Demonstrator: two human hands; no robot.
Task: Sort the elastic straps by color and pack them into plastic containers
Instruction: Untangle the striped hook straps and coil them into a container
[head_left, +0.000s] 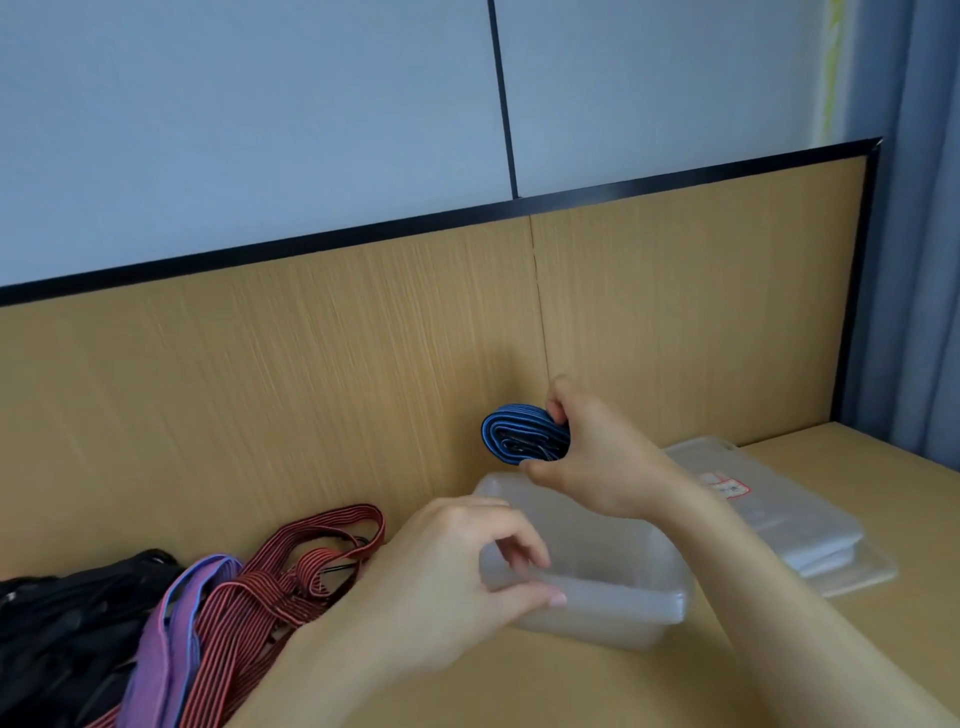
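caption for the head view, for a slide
Right hand holds a folded blue strap above a container gripped by the left hand; red straps, a purple strap, black straps beside.

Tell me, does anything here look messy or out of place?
Only the loose straps at left: red striped straps, a purple strap and black straps lie overlapped in a tangle. The blue strap, held by the right hand near the plastic container, is neatly coiled.

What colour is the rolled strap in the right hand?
Blue with dark stripes; the rolled strap shows best in head view.
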